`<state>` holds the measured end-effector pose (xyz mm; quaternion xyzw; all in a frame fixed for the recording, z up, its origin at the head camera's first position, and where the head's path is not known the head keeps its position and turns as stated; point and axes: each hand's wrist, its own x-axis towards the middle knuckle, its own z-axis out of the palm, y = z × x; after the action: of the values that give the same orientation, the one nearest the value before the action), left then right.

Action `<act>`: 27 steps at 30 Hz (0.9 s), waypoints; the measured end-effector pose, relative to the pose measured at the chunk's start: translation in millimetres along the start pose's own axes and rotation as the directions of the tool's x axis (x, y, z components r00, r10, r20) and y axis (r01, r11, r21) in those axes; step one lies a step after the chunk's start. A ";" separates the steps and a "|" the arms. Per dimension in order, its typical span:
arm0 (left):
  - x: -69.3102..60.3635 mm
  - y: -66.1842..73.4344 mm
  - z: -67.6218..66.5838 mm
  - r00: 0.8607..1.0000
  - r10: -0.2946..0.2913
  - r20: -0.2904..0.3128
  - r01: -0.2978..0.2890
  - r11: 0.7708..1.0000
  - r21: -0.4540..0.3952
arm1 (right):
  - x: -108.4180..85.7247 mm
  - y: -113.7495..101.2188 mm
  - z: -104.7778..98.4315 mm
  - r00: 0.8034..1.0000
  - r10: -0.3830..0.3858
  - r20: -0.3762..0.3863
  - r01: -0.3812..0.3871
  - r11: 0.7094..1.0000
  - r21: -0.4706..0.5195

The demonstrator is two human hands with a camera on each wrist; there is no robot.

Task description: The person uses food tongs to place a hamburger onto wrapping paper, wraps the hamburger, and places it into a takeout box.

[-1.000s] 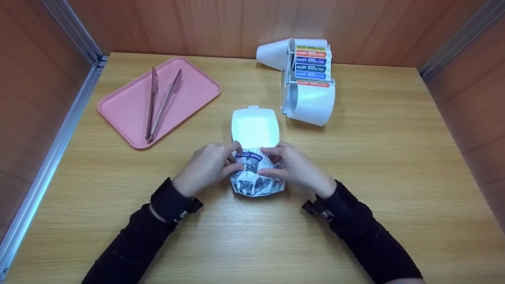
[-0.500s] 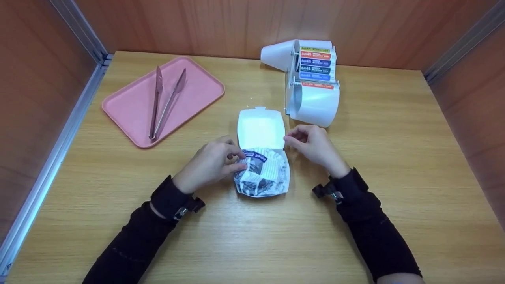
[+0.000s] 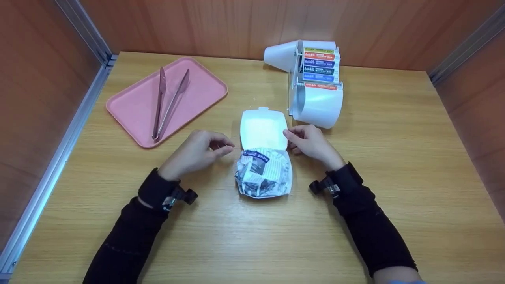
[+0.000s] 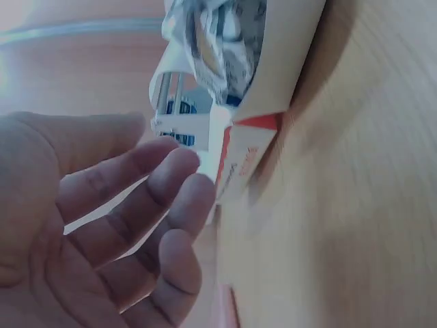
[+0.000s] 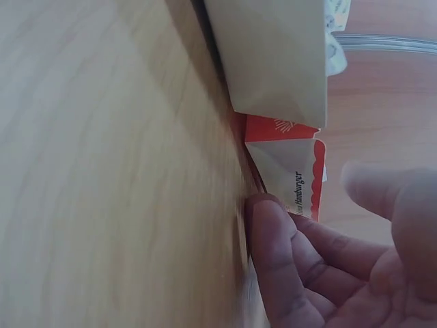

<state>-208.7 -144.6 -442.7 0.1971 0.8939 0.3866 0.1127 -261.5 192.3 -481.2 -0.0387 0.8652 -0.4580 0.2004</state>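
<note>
In the head view a white clamshell burger box (image 3: 262, 128) lies unfolded on the table, lid away from me. A burger wrapped in newsprint-patterned paper (image 3: 264, 175) sits in its near half. My left hand (image 3: 197, 152) hovers left of the box, fingers loosely bent, holding nothing; the left wrist view shows a gap between thumb and fingers. My right hand (image 3: 311, 144) is at the lid's right edge. In the right wrist view its fingertips (image 5: 266, 212) meet the red-trimmed lid (image 5: 283, 171) low by the table, while the thumb stands apart from it.
A pink tray (image 3: 130, 104) with metal tongs (image 3: 159, 106) lies at the back left. Behind the box to the right stands a white dispenser (image 3: 321, 104) with a cone and coloured labels. Wood-grain panels (image 3: 236, 27) border the table.
My right hand has left the wrapped burger and moved out to the lid's right edge. The left hand has let go of the wrapper and drawn back left. The head view has shifted slightly.
</note>
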 end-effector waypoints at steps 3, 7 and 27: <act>3.0 -11.0 -2.7 0.998 -0.047 0.028 0.048 0.998 -0.041 | -0.4 0.1 -0.4 1.000 0.000 0.010 -0.001 1.000 0.020; 6.9 -21.6 -1.7 0.995 -0.078 0.057 0.083 0.991 -0.101 | -0.6 0.5 -0.8 1.000 -0.017 0.014 0.017 0.999 0.047; 24.9 -27.9 22.3 0.991 -0.092 0.101 0.136 0.748 -0.650 | -9.8 -10.3 -3.9 0.982 -0.175 -0.077 0.191 0.930 0.315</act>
<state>-230.5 -136.7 -479.5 0.1024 0.7083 0.6610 0.2258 -255.2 191.8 -467.9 -0.0751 0.7762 -0.6101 0.1401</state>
